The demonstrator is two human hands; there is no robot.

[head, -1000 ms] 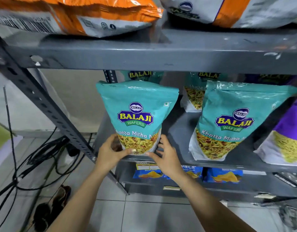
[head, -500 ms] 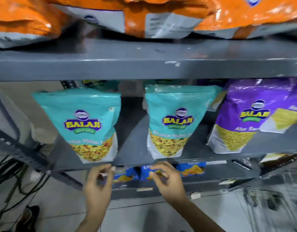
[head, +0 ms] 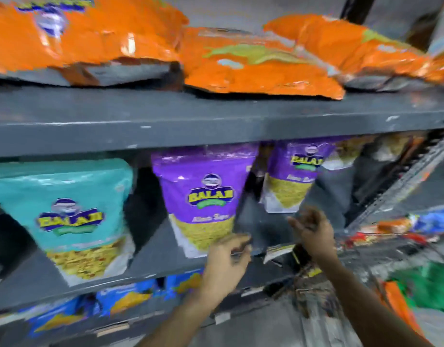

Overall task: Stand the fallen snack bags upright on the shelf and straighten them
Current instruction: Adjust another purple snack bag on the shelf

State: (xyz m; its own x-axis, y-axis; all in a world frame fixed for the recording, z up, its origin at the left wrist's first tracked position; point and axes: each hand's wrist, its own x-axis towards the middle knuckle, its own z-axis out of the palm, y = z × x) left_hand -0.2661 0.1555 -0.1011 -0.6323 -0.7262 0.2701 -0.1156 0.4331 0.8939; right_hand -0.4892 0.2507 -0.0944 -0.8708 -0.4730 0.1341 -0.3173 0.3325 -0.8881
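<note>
The picture is blurred by motion. On the middle grey shelf (head: 166,256) a teal Balaji bag (head: 65,214) stands upright at the left. A purple Balaji bag (head: 206,196) stands upright in the middle, and a second purple bag (head: 293,176) stands further back to its right. My left hand (head: 226,266) hovers at the shelf's front edge, just below and right of the middle purple bag, fingers apart and holding nothing. My right hand (head: 313,229) is raised in the gap in front of the rear purple bag, also empty with fingers spread.
Several orange bags (head: 253,63) lie flat on the upper shelf (head: 216,116). Blue snack bags (head: 130,296) sit on the shelf below. A slanted metal upright (head: 403,184) borders the right side, with coloured packets (head: 416,226) beyond it.
The view has swung right and up: the teal bags slid left, the purple bags came to the centre. Both hands left the teal bag and moved right toward the purple bags.
</note>
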